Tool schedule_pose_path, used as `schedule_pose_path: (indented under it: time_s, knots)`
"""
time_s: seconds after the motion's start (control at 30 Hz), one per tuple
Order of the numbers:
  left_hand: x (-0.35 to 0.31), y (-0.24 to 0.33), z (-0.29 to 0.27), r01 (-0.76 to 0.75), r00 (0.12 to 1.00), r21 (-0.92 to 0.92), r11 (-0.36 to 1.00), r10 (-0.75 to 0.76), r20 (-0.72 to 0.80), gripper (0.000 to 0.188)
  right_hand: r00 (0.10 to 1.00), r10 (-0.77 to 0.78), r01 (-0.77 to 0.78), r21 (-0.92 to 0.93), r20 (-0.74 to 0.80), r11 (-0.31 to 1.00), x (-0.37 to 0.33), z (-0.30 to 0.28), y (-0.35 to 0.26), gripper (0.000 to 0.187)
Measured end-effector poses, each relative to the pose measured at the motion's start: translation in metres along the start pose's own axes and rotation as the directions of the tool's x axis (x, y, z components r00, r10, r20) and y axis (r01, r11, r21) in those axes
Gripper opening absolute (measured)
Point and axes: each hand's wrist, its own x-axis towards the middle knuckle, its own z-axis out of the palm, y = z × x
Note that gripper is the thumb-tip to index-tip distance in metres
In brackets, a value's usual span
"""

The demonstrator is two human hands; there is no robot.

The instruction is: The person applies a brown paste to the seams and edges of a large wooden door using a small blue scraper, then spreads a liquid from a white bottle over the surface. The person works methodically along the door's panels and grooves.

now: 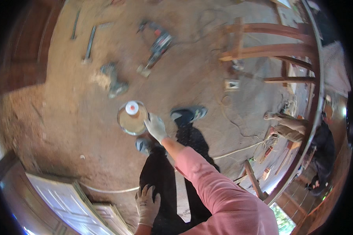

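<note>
My right hand (156, 127), in a pale work glove, reaches down in front of my shoes. Its fingers are closed at the right rim of a round, shallow-looking container (131, 124) with a tan inside. Within that rim, toward the far side, is a small white round cup or bottle (132, 107) with a red centre. The finger undersides are hidden. My left hand (147, 204), gloved too, lies on my left thigh with its fingers apart and nothing in it.
Beyond the container lie a blurred power tool (114, 80), a corded drill-like tool (159, 46) and a hammer (91, 44). Wooden frame bars (270, 51) stand at right, above cables (243, 131). Another person (321, 147) sits there. Panelled boards (68, 199) lean lower left.
</note>
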Motion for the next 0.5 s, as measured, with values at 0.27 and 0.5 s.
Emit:
schedule_pose_path:
  time_s: [0.27,0.5]
  knots:
    - [0.069,0.049,-0.038,-0.251,0.967,0.132,0.959,0.254,-0.008,0.040,0.923,-0.146,0.171,0.040,-0.357,0.985,-0.066,-0.373,-0.073,0.042]
    - [0.127,0.297,-0.133,-0.574,0.812,0.023,0.818,0.573,-0.108,0.038,0.729,0.087,0.197,0.329,-0.679,0.923,-0.143,-0.626,-0.091,0.046]
